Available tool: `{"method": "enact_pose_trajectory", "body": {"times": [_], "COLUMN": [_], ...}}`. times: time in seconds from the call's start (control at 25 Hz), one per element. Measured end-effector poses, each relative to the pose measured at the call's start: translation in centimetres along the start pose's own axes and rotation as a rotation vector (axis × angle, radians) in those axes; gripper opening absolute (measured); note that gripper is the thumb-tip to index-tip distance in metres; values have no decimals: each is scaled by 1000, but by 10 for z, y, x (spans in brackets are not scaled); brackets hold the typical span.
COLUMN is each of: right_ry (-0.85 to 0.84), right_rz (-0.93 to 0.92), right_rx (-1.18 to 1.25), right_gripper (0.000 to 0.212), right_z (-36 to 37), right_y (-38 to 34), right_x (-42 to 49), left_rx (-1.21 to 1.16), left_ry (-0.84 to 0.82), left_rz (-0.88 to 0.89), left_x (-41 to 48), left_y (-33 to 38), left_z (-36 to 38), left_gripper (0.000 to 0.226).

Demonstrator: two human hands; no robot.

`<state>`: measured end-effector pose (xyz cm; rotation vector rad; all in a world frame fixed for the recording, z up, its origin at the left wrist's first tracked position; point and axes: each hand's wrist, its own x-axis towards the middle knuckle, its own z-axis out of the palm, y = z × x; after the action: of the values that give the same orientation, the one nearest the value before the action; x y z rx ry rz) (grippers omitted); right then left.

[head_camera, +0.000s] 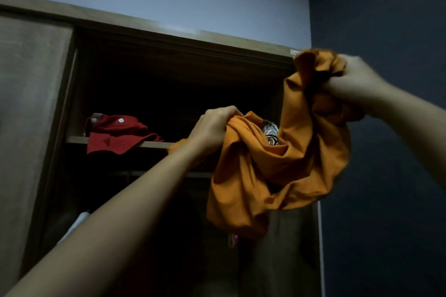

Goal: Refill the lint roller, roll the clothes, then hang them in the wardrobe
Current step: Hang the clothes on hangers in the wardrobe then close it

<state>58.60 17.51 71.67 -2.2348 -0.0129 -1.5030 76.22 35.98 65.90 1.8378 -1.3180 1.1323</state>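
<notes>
- At the open wardrobe [169, 67], my left hand [212, 128] and right hand [354, 79] each clench a bunched fold of the orange garment [277, 171], held up before the shelf [154, 144].
- No hanger or lint roller in view; hanging looks yet to be done.
- A red garment [118, 132] lies on the shelf.
</notes>
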Motion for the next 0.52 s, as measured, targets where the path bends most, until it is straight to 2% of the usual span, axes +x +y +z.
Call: {"method": "enact_pose_trajectory", "body": {"times": [0.04, 0.12, 0.24, 0.36, 0.52], "right_ry": [-41, -143, -265, -356, -473], "right_rz": [17, 74, 103, 118, 134], "right_rx": [-7, -55, -60, -51, -41], "right_gripper": [5, 13, 11, 21, 35], "right_z": [2, 13, 41, 71, 114], "right_y": [7, 15, 28, 40, 42], "right_x": [-3, -15, -34, -51, -73], "left_rx": [-78, -153, -20, -38, -295], "left_ry": [-17, -108, -121, -85, -240], "left_rz": [-66, -137, -193, -427, -751], "left_x": [-3, -14, -38, -59, -89], "left_y": [3, 6, 1, -17, -31], "left_z": [-3, -8, -10, -17, -32], "left_gripper": [23, 17, 7, 8, 4]}}
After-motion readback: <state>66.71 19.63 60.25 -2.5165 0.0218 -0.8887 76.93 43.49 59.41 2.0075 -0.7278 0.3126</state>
